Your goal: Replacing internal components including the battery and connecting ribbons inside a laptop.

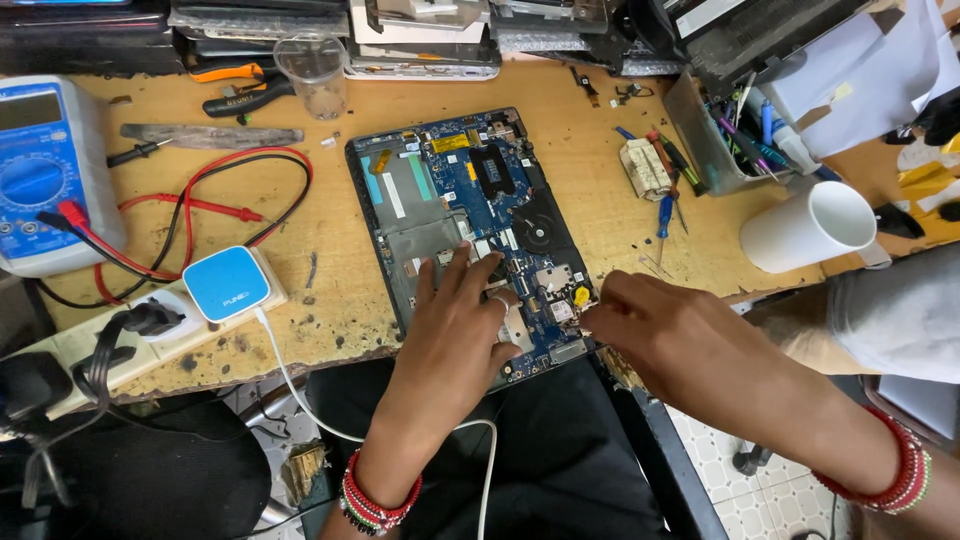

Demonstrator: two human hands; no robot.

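Opened laptop chassis (455, 215) lying on the wooden bench (560, 120). Left hand (455, 320) is pressing down flat, fingers spread, hiding the board's lower middle. Right hand (665, 335) is curling at the near-right corner; its grip cannot be made out.

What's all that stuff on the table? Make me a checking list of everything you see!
Surface: worn, stained wooden bench.
Job's things: opened laptop with blue circuit board and black fan showing, lying flat at the bench edge.
Clutter: multimeter, clear plastic cup, white mug on its side, screwdrivers, tray of pens.
Grippers: left hand rests fingers spread on the board; right hand pinches at the board's lower right corner, what it grips is hidden.
Cables: red and black probe leads; white cable hanging off the edge.
Surroundings: stacked laptop parts behind; tiled floor below.
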